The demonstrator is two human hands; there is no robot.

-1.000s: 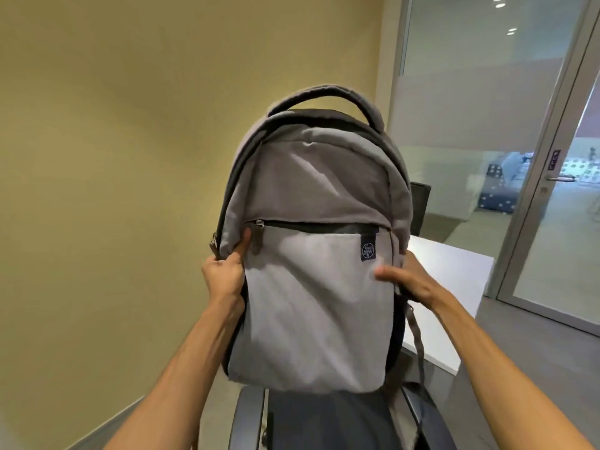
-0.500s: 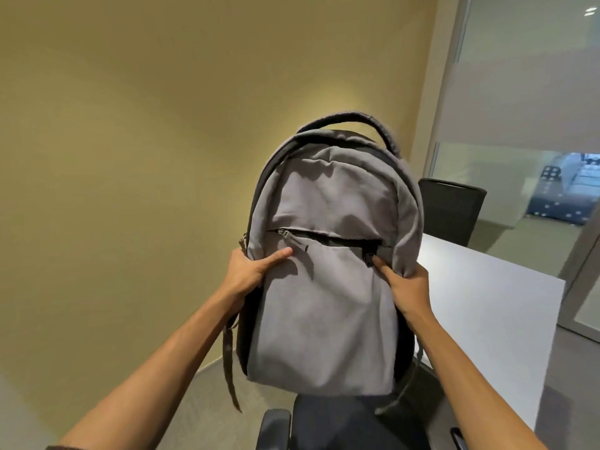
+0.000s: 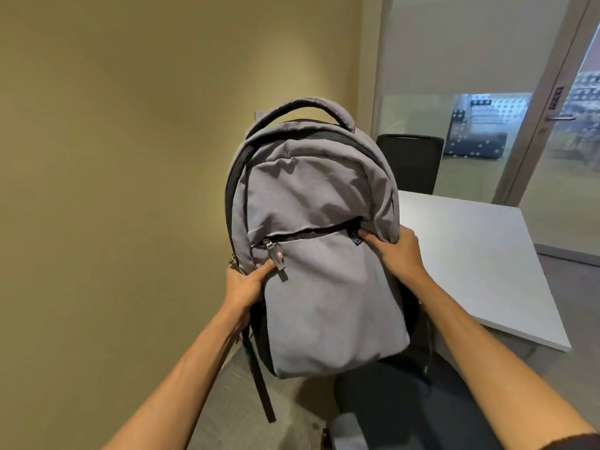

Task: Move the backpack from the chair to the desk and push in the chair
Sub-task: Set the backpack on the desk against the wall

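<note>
Yellow wall. Left grip and right grip clutching grey backpack by its sides, upright in air above dark chair. White tabletop right; second chair behind; glass door.

Office meeting room: white desk, glass partition, black chair

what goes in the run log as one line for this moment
step: carry to desk | backpack: lifted, upright | left hand: gripping side | right hand: gripping side | desk: bare | chair: not pushed in
</note>
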